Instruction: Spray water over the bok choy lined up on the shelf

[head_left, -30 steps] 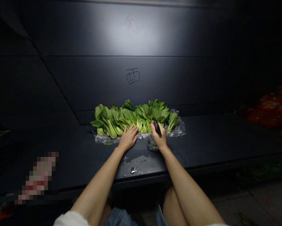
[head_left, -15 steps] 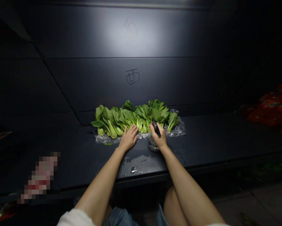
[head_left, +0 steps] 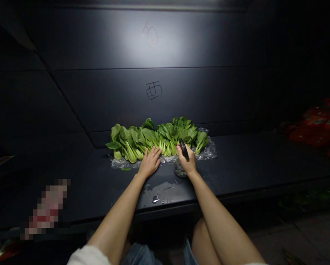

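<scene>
A row of green leafy vegetables [head_left: 131,141] with pale stalks lies on clear plastic film [head_left: 209,152] against the back panel. My left hand [head_left: 150,162] rests at the front edge of the row, palm down with fingers apart, its fingertips by the stalks. To its right, my right hand [head_left: 187,160] is wrapped round the neck of a spray bottle [head_left: 180,169]. The bottle's black head points toward the leaves, and its clear body shows beneath the hand. A loose leaf [head_left: 126,169] lies in front of the film.
Water drops wet the dark shelf [head_left: 165,191] near its front edge. Red packages [head_left: 316,127] are piled at the far right. A dark panel with marker writing [head_left: 153,90] rises behind the vegetables. Dim greens [head_left: 308,198] show at the lower right, below the shelf.
My right hand and the spray bottle have shifted very slightly to the right. My left hand has stayed in place, and the vegetables look the same.
</scene>
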`<state>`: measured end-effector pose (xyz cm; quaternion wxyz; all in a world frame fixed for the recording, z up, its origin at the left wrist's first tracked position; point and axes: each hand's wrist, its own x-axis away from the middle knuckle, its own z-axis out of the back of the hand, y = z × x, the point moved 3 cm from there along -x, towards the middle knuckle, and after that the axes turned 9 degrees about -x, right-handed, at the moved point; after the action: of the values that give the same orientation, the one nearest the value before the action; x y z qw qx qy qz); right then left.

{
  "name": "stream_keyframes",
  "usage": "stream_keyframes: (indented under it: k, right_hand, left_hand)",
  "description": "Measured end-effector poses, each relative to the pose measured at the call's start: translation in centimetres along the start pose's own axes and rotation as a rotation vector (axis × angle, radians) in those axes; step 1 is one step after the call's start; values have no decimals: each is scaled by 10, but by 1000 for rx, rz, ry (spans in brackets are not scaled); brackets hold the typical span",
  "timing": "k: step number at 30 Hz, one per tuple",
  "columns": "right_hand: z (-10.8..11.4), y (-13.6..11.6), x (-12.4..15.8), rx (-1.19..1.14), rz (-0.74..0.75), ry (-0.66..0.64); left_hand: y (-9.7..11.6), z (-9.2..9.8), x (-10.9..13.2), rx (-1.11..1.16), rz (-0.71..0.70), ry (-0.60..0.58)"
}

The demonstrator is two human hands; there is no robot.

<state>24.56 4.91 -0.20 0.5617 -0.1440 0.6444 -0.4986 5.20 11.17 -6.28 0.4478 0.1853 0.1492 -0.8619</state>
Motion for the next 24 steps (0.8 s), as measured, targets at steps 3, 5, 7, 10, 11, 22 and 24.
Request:
stream_keyframes:
  k: [3,5,7,10,11,22,24]
  right_hand:
    - [4,1,0,20,1,13]
    - [6,2,-1,46,-9,29]
    - [9,2,-1,65,-16,45]
    - [11,2,-2,67,-11,58]
    - [12,2,-1,64,-10,60]
    - [28,8,-1,100,-40,133]
    - [31,10,-2,116,-46,148]
  left_hand:
    - [0,0,0,-3,0,1]
    - [0,0,0,-3,-1,0]
    - [0,0,0,0,-2,0]
    - [0,1,0,3,-3,-1]
    - [0,2,0,2,-4,-3]
    - [1,2,0,-9,-2,-13]
    - [1,2,-1,-11,-3,-22]
